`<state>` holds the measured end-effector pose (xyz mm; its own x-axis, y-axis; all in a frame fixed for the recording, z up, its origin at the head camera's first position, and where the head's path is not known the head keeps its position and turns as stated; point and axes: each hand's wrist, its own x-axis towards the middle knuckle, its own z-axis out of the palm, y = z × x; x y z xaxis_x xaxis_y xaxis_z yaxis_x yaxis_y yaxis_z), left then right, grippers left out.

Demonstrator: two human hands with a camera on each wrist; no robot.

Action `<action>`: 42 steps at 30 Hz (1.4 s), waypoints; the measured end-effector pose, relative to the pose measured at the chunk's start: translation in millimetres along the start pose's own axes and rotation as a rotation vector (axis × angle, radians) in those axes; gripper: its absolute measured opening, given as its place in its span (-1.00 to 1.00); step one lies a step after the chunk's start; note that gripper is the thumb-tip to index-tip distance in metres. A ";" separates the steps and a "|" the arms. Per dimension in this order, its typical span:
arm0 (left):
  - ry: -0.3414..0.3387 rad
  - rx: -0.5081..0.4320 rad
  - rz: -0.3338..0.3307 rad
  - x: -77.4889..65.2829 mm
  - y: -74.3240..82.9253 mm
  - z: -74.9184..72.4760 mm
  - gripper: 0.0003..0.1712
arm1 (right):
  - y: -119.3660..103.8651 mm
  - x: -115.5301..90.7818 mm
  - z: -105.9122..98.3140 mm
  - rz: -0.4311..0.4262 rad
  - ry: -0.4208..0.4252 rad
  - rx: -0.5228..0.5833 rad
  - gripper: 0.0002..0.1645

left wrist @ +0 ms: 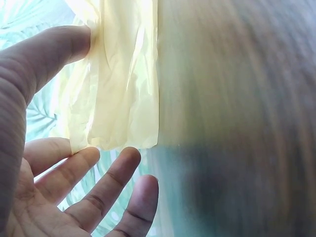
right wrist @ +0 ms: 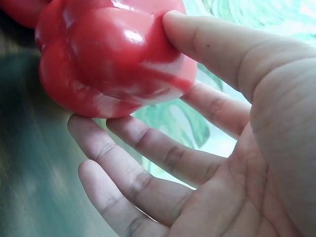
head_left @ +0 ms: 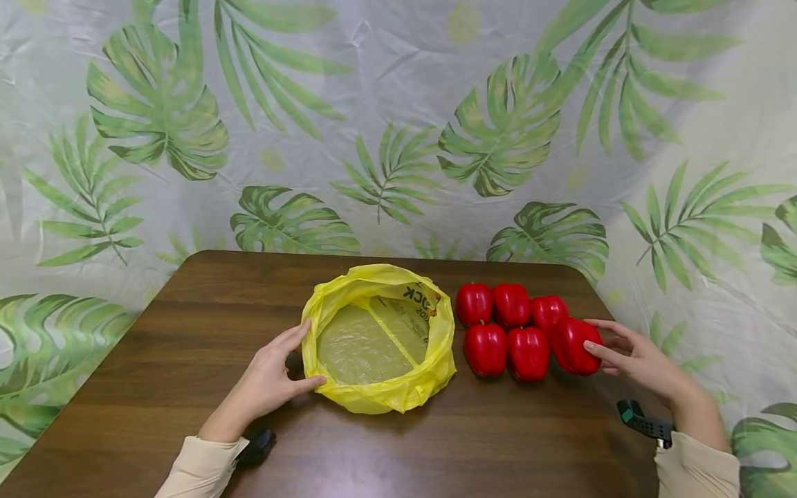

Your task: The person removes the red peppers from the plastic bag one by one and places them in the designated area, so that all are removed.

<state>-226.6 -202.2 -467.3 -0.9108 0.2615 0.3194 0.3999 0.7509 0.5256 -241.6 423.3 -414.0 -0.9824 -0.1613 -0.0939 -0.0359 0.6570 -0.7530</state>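
Observation:
A yellow plastic bag stands on the table with its mouth spread wide and its rim folded out; I see its bare inside. My left hand holds the bag's left side, thumb at the front and fingers farther back. In the left wrist view, the pale yellow bag lies between thumb and fingertips. My right hand grips a red bell pepper at the right end of a cluster. The right wrist view shows the thumb on one side of this pepper and fingertips against the other.
Several more red bell peppers stand close together in two rows just right of the bag. The brown wooden table ends at the back against a leaf-patterned cloth. A dark strapped device sits at the right wrist.

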 end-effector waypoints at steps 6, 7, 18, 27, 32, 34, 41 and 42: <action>-0.003 0.006 -0.002 -0.2 1.5 -0.5 0.20 | 5.0 0.3 0.5 0.014 -0.013 0.018 -0.17; -0.003 0.005 -0.003 -0.1 1.6 -0.7 0.20 | 6.0 0.2 0.4 0.016 -0.018 0.019 -0.16; -0.012 0.005 -0.007 0.1 1.1 -1.3 0.20 | 11.2 -1.9 2.9 0.055 -0.062 0.072 -0.17; -0.008 0.002 -0.002 0.5 0.7 -0.3 0.20 | 18.0 0.2 7.1 0.071 -0.089 0.094 -0.19; -0.007 0.003 -0.002 0.5 0.8 -0.1 0.20 | 21.0 2.9 9.8 0.071 -0.094 0.087 -0.18; -0.005 0.004 -0.001 0.4 0.7 0.2 0.19 | 21.8 4.1 10.7 0.072 -0.094 0.085 -0.17; -0.001 0.009 0.007 0.1 1.0 0.3 0.20 | 21.4 7.1 12.4 0.077 -0.093 0.085 -0.15; -0.001 0.008 0.006 0.2 1.2 0.2 0.20 | 21.1 7.5 12.6 0.074 -0.092 0.085 -0.15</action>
<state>-226.3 -201.1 -466.8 -0.9084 0.2668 0.3218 0.4047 0.7542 0.5172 -247.5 426.7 -438.8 -0.9609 -0.1836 -0.2075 0.0556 0.6058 -0.7937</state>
